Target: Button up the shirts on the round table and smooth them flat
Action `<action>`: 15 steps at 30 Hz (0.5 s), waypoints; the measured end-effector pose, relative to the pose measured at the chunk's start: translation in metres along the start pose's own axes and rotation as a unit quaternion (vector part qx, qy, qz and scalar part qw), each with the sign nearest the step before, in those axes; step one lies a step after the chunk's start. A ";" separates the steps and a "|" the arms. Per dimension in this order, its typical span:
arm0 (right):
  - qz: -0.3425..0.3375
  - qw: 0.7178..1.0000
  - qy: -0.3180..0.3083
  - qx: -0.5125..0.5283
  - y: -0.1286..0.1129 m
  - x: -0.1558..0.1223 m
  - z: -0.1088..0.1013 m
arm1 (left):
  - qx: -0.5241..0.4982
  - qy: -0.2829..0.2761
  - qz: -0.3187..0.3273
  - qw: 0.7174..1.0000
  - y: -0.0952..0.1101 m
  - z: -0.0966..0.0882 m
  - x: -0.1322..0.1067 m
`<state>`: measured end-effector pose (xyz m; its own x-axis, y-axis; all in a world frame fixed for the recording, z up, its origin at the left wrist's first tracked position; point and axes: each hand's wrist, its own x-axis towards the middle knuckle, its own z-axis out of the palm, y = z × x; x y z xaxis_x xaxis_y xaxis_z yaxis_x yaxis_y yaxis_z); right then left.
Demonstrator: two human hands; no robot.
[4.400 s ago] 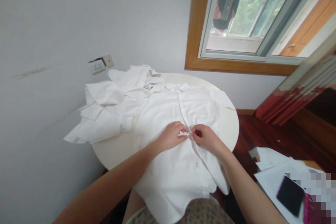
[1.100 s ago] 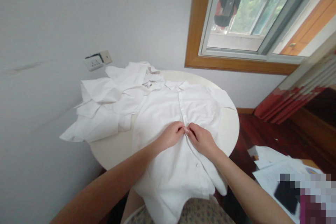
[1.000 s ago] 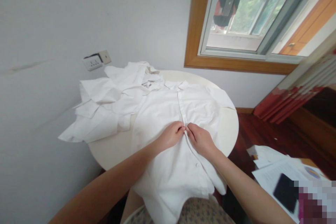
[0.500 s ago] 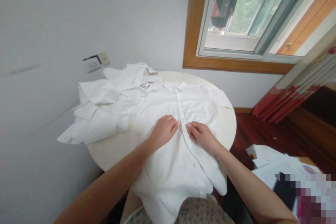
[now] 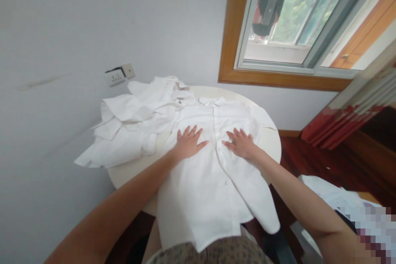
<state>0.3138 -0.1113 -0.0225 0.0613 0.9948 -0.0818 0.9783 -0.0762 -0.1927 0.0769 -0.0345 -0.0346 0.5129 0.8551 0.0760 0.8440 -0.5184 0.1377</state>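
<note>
A white button-front shirt [image 5: 198, 189] lies spread face up, its collar toward the wall and its hem hanging over the near table edge. My left hand [image 5: 189, 142] rests flat on the left side of the chest, fingers spread. On the other side of the button strip, my right hand [image 5: 239, 142] also presses on the cloth with spread fingers. Neither hand holds anything. The lower front edges part below the hands, and a button shows there. One sleeve hangs down at the near right.
The shirt lies on a round white table [image 5: 272, 144]. A heap of white clothes [image 5: 133, 111] covers its left side, against the wall with a power socket [image 5: 115, 77]. A window [image 5: 287, 29] and a red-and-white curtain [image 5: 334, 128] are at right. Papers [image 5: 328, 192] lie at lower right.
Both hands have let go of the button strip and opened flat on the shirt, moving apart. The shirt's lower part lies smoother. The camera view has shifted slightly.
</note>
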 end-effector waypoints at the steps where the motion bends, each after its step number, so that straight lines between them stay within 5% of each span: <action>1: 0.004 1.000 -0.001 -0.006 0.002 0.005 0.001 | 0.001 0.000 0.004 1.000 -0.002 0.001 0.007; 15: 0.002 0.999 0.023 -0.037 0.024 0.063 -0.006 | 0.060 0.080 0.061 0.993 -0.022 0.007 0.064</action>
<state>0.3425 -0.0497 -0.0266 0.0735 0.9966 -0.0377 0.9898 -0.0775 -0.1194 0.0926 0.0314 -0.0397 0.5882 0.7715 0.2425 0.7952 -0.6063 -0.0001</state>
